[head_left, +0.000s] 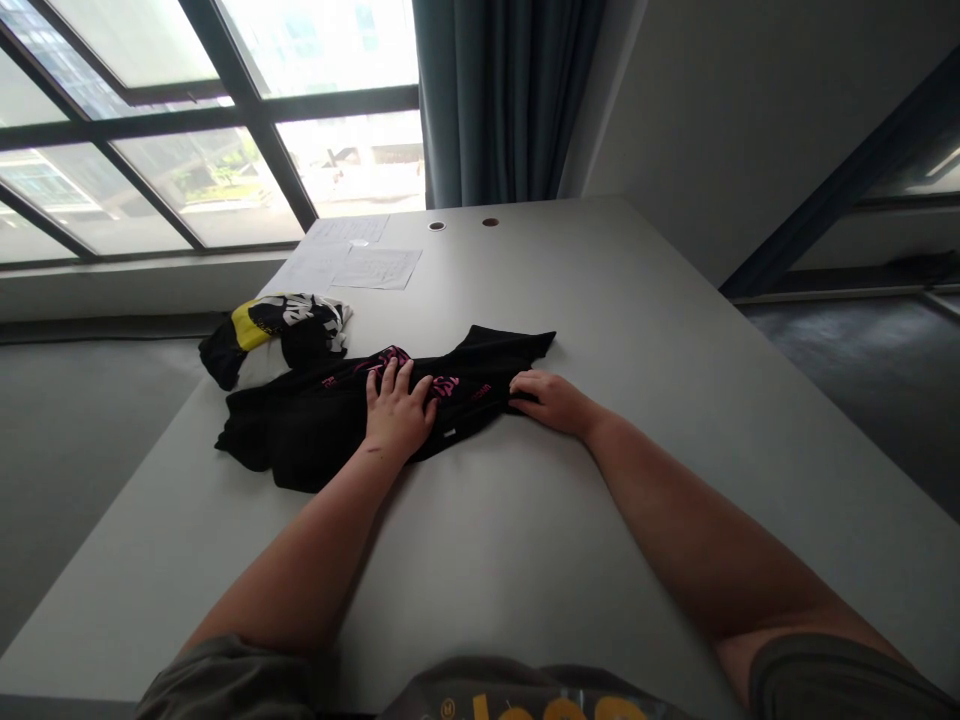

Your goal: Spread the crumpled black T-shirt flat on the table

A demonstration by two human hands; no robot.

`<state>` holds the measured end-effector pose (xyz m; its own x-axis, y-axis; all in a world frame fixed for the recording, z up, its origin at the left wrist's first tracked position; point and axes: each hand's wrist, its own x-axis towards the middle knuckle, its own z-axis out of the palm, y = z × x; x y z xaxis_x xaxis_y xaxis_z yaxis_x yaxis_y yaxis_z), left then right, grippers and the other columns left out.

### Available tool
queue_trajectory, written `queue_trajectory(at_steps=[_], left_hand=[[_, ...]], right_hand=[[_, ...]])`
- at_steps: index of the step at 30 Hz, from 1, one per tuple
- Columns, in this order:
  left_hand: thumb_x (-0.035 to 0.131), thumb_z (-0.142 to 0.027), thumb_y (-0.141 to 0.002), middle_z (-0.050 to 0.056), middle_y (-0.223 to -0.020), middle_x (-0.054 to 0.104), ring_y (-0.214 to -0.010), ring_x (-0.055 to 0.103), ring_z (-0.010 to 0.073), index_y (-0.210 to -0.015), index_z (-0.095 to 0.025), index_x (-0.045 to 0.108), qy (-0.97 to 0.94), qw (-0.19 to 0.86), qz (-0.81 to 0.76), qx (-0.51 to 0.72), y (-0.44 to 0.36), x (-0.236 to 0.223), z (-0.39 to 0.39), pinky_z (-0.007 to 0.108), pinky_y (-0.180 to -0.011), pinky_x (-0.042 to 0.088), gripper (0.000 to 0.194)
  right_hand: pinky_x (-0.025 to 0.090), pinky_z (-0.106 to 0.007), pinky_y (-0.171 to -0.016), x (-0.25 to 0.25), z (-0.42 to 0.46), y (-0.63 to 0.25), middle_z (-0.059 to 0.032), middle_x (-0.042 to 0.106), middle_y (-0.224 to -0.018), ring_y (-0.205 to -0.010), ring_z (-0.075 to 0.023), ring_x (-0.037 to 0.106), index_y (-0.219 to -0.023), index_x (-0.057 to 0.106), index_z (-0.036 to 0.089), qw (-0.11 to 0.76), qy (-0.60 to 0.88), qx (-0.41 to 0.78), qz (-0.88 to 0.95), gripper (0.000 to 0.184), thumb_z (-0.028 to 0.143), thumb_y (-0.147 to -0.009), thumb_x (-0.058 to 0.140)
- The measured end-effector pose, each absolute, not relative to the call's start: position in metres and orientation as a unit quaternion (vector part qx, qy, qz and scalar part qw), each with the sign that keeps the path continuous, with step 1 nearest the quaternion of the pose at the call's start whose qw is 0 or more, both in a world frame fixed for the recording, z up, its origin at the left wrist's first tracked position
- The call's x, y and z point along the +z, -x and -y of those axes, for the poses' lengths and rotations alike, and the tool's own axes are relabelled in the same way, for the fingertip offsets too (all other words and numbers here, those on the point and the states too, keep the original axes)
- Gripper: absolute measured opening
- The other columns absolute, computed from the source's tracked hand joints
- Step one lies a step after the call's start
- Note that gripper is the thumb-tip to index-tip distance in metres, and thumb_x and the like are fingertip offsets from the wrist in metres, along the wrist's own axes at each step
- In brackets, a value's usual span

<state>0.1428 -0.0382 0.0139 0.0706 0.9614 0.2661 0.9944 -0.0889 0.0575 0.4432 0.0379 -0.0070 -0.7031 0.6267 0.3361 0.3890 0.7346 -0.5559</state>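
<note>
A black T-shirt (300, 430) with a pink print lies spread sideways and wrinkled on the white table. My left hand (399, 405) rests on its middle, palm down with the fingers spread, covering part of the print. At the garment's right edge, the bent fingers of my right hand (551, 400) close on the cloth. How much fabric is between those fingertips is hidden. Just behind the left end of the shirt sits a bunched garment (274, 335) in black, white and yellow.
The white table (480, 570) extends away from me. Several sheets of paper (379, 268) lie near its far left corner. Two cable holes, one of them a dark hole (490, 222), are close to the back edge. Behind stand windows and a blue-grey curtain (502, 100).
</note>
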Motion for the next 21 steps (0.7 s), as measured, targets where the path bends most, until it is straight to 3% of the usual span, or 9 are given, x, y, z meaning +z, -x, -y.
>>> queue_trajectory(at_steps=[5, 12, 17, 21], left_hand=[[0.051, -0.041, -0.098, 0.006, -0.167, 0.04, -0.158, 0.029, 0.0317, -0.143, -0.033, 0.064, 0.727, 0.068, 0.674, -0.113, -0.143, 0.017, 0.039, 0.062, -0.131, 0.014, 0.047], [0.053, -0.046, -0.097, 0.008, -0.169, 0.036, -0.156, 0.028, 0.0379, -0.149, -0.033, 0.058, 0.691, 0.087, 0.709, -0.112, -0.135, 0.029, 0.038, 0.064, -0.128, 0.018, 0.055], [0.049, -0.049, -0.098, 0.014, -0.161, 0.046, -0.149, 0.04, 0.0364, -0.154, -0.031, 0.052, 0.697, 0.039, 0.713, -0.057, -0.126, 0.018, 0.027, 0.057, -0.12, 0.034, 0.059], [0.048, -0.05, -0.098, 0.015, -0.159, 0.048, -0.146, 0.042, 0.037, -0.153, -0.031, 0.053, 0.696, 0.04, 0.714, -0.059, -0.123, 0.008, 0.02, 0.055, -0.118, 0.035, 0.058]], right_hand=[[0.053, -0.041, -0.09, -0.012, -0.056, -0.464, -0.0081, 0.073, -0.1, -0.093, -0.0253, 0.067, -0.099, 0.07, 0.022, 0.29, 0.345, 0.206, 0.868, 0.019, 0.038, -0.099, 0.06], [0.048, -0.046, -0.103, -0.014, -0.07, -0.497, -0.0129, 0.075, -0.102, -0.103, -0.0289, 0.064, -0.093, 0.068, 0.023, 0.36, 0.499, 0.1, 0.782, 0.012, 0.031, -0.095, 0.06], [0.054, -0.043, -0.096, -0.018, -0.066, -0.487, -0.0114, 0.067, -0.103, -0.1, -0.0256, 0.062, -0.096, 0.063, 0.023, 0.44, 0.499, 0.067, 0.744, 0.011, 0.021, -0.088, 0.055], [0.045, -0.05, -0.113, -0.002, -0.044, -0.46, -0.0116, 0.063, -0.121, -0.12, -0.0285, 0.057, -0.107, 0.064, 0.023, 0.444, 0.446, 0.053, 0.775, 0.025, 0.014, -0.085, 0.055]])
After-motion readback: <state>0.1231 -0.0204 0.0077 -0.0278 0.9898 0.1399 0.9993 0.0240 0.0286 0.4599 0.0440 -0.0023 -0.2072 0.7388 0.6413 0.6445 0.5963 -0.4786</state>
